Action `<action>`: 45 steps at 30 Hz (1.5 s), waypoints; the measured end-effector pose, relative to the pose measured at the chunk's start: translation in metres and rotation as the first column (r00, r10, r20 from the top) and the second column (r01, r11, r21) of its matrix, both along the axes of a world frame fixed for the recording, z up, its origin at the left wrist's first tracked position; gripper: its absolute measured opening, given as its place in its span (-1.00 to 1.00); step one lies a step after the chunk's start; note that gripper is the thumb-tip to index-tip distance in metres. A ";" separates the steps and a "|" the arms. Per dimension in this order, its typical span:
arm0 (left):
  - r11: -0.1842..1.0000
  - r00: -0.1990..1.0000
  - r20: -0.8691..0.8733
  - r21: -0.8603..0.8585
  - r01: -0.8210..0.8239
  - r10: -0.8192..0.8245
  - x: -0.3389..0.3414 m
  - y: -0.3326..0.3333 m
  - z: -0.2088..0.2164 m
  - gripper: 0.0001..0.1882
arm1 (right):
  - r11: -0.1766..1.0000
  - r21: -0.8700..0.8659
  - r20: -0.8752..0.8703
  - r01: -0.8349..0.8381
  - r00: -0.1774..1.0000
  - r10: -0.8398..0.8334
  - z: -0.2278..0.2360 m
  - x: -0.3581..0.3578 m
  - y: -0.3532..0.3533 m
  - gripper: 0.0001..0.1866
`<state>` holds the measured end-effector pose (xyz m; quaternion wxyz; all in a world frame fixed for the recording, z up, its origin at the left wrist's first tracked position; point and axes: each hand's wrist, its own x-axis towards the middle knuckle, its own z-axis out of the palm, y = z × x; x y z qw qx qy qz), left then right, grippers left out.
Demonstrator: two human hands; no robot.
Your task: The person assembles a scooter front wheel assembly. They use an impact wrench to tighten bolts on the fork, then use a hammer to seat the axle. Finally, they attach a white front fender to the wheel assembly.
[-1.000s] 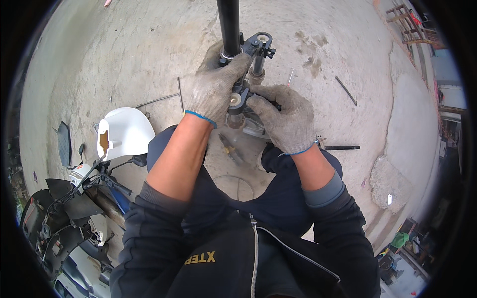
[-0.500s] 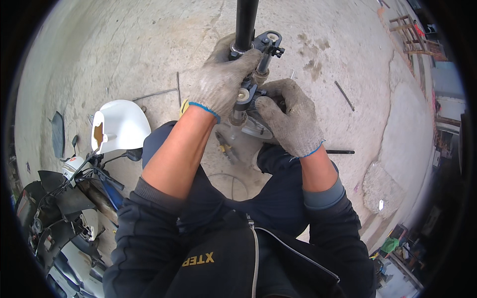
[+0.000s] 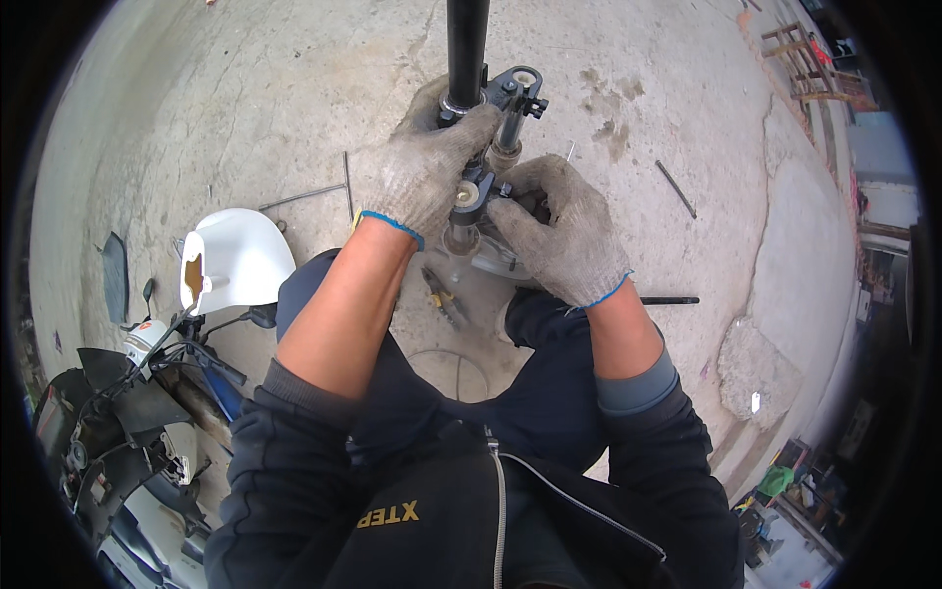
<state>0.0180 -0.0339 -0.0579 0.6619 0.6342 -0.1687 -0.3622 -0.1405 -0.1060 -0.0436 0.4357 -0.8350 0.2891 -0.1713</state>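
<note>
A motorcycle front fork stands in front of me, with a black steering tube [image 3: 467, 44] rising from its black fork clamp [image 3: 520, 86]. Two metal fork legs [image 3: 509, 131] pass down through the clamp's ends. My left hand [image 3: 417, 167], in a grey knitted glove, is wrapped round the clamp at the foot of the tube, thumb across the front. The gloved right hand [image 3: 569, 231] is curled at the clamp's near end, thumb and fingers closed about a dark bolt [image 3: 503, 189]. Its fingertips are partly hidden.
Pliers with yellow-black handles [image 3: 442, 297] lie on the concrete between my legs. A T-shaped wrench [image 3: 312, 190] is at left, a metal rod [image 3: 676, 189] at right. Beside me on the left are a white fairing [image 3: 245, 260] and a partly stripped motorbike [image 3: 128, 422].
The fork and both my hands have shifted slightly left in the picture, the clamp tilting a little. Both grips look the same.
</note>
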 end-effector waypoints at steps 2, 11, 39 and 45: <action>1.000 1.000 0.026 -0.003 0.010 -0.010 0.000 0.001 0.000 -0.43 | 0.994 -0.097 0.079 -0.056 0.995 0.064 -0.004 0.002 -0.003 -0.68; 0.990 0.995 0.092 0.142 0.020 -0.034 0.006 0.003 -0.004 -0.37 | 0.999 0.034 0.055 0.032 0.998 -0.033 0.001 0.003 -0.004 -0.73; 0.999 0.999 -0.016 0.040 -0.029 0.029 0.015 0.000 -0.008 -0.50 | 0.460 0.881 0.092 0.108 0.915 -0.392 -0.014 0.002 -0.018 -0.70; 1.000 0.999 -0.048 0.014 -0.015 0.015 0.018 0.000 -0.006 -0.47 | 0.649 0.744 0.009 0.158 0.969 -0.247 0.003 0.002 -0.010 -0.71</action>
